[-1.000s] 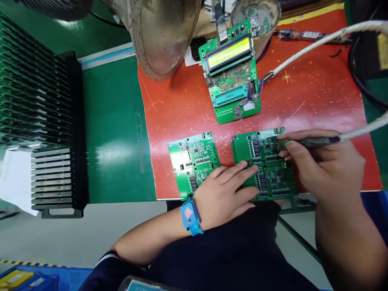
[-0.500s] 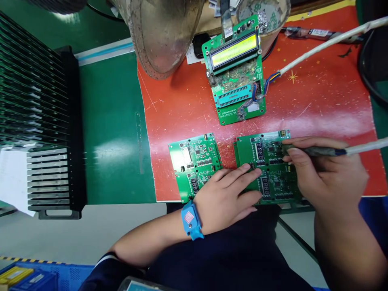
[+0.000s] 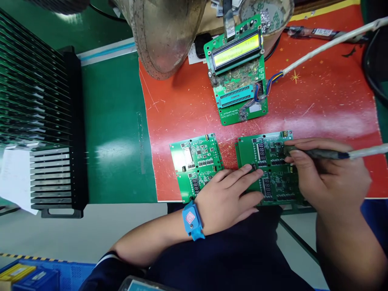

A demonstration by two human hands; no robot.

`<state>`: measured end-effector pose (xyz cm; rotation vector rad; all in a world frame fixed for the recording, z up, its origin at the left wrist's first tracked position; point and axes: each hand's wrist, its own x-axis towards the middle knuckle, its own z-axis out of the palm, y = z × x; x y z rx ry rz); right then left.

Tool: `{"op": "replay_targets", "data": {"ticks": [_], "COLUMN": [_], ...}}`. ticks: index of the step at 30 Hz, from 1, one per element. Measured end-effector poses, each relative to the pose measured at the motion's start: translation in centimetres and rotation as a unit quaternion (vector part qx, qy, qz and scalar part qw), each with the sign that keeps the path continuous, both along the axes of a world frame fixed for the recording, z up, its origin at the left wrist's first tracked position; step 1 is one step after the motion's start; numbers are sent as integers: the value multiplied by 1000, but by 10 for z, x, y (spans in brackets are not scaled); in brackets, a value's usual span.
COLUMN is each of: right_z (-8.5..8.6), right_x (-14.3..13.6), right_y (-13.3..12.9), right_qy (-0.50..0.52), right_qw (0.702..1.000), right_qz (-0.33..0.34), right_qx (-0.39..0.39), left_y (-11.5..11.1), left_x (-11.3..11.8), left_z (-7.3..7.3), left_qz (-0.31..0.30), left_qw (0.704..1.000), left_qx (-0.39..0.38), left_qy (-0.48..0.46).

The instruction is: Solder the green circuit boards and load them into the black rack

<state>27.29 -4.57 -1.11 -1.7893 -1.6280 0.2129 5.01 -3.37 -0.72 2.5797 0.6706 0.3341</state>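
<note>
My right hand (image 3: 336, 178) pinches a dark, pen-like programming probe (image 3: 325, 153) with a white cable running off to the right. The probe's tip meets the upper right part of a green circuit board (image 3: 247, 147), which lies on another board; the exact contact is hidden by my fingers. My left hand (image 3: 228, 200) lies with fingers stretched out over that board's left edge, and its wrist wears a blue strap (image 3: 191, 218). Partly beneath the left hand is another stack of green circuit boards (image 3: 178, 155). Behind them sits a programmer board (image 3: 226, 117) with a lit display (image 3: 236, 51).
A black rack (image 3: 77, 161) of upright boards stands at the left. A large worn, dirty object (image 3: 166, 36) overhangs the red mat (image 3: 182, 109) at the back. Behind the programmer are a round container (image 3: 281, 12) and a pen (image 3: 327, 33). A white cable (image 3: 327, 46) crosses the right side.
The whole view has shifted slightly. The display's text looks different. Both hands and the probe keep their places on the boards.
</note>
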Motion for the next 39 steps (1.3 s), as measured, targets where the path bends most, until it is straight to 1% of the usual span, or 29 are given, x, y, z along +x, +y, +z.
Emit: {"op": "replay_targets", "data": {"ticks": [4, 7, 13, 22, 31, 33, 36, 39], "right_z": [7, 10, 7, 2, 3, 2, -3, -12], "right_x": [-2, -4, -6, -4, 2, 5, 9, 17], "right_y": [3, 5, 7, 9, 9, 10, 10, 8], "right_qy": [-52, -56, -59, -68, -29, -26, -26, -19], "right_qw": [999, 998, 998, 997, 999, 999, 999, 999], "right_qz": [3, -9, -1, -42, 14, 14, 6, -5], "right_qx": [-15, -33, -24, -14, -21, -21, -33, -51], "left_y": [0, 1, 0, -2, -4, -5, -3, 11], "left_x": [0, 0, 0, 0, 2, 2, -4, -19], "left_z": [0, 0, 0, -1, -4, 0, 13, 28], "left_qz": [2, 2, 1, 5, 0, -6, 0, 48], "left_qw": [1000, 1000, 1000, 1000, 999, 999, 1000, 998], "left_qx": [4, 5, 9, 26, 40, 40, 27, 20], "left_qy": [-1, 1, 6, 6, 24, 30, 15, 19]}}
